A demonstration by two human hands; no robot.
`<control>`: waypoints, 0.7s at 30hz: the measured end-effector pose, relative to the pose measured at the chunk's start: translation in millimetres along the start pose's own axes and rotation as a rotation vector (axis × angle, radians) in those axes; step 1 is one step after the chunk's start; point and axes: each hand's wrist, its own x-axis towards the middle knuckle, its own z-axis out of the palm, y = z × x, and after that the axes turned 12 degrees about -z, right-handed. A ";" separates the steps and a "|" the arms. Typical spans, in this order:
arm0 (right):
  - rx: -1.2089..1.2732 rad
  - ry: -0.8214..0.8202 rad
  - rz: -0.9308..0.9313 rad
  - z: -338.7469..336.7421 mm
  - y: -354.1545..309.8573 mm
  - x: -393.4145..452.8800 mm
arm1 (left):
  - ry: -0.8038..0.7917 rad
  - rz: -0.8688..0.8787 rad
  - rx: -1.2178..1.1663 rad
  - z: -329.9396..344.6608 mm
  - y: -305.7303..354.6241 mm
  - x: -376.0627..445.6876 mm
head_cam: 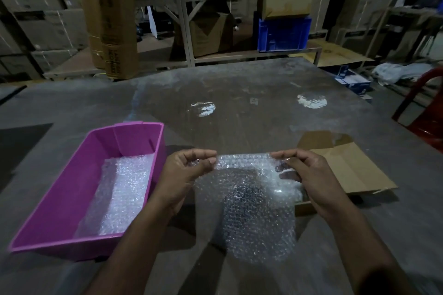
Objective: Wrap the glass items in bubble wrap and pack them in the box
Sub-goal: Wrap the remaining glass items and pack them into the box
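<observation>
Both hands hold up one sheet of bubble wrap (251, 201) by its top edge: the left hand (189, 172) pinches the left corner between thumb and fingertips, and the right hand (304, 175) pinches the right corner, its fingers curled behind the film. The sheet hangs from the two grips down toward the person, and a dark shape shows through its middle; whether that is a glass item or only shadow cannot be told. To do this step well, I would keep the top edge taut and level between the hands, so the film comes down flat, without folds. Just beside the left hand, on its outer side, stands the pink tub (60, 199), with more bubble wrap lying on its floor. Just beyond the right hand lies the cardboard box (347, 170), flaps spread, partly behind the sheet. Past both hands the grey table (239, 93) reaches well away and leaves room to spread the sheet forward. A red chair (422, 108) stands off the table's far right edge.
</observation>
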 end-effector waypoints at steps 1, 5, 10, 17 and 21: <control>-0.019 -0.005 -0.004 -0.5 0.4 0.5 | 0.008 0.012 0.017 -1.5 -0.3 1.2; -0.002 -0.012 -0.006 -1.8 1.6 1.4 | 0.002 0.069 0.134 -8.4 0.0 5.4; 0.029 0.082 -0.071 1.1 2.5 4.3 | 0.025 0.055 0.204 -9.8 0.5 7.9; -0.023 0.066 -0.076 -0.2 5.8 9.0 | 0.060 0.112 0.368 -11.6 -2.9 10.9; 0.003 0.055 -0.088 2.2 6.2 10.4 | 0.024 0.095 0.351 -10.9 -5.8 12.0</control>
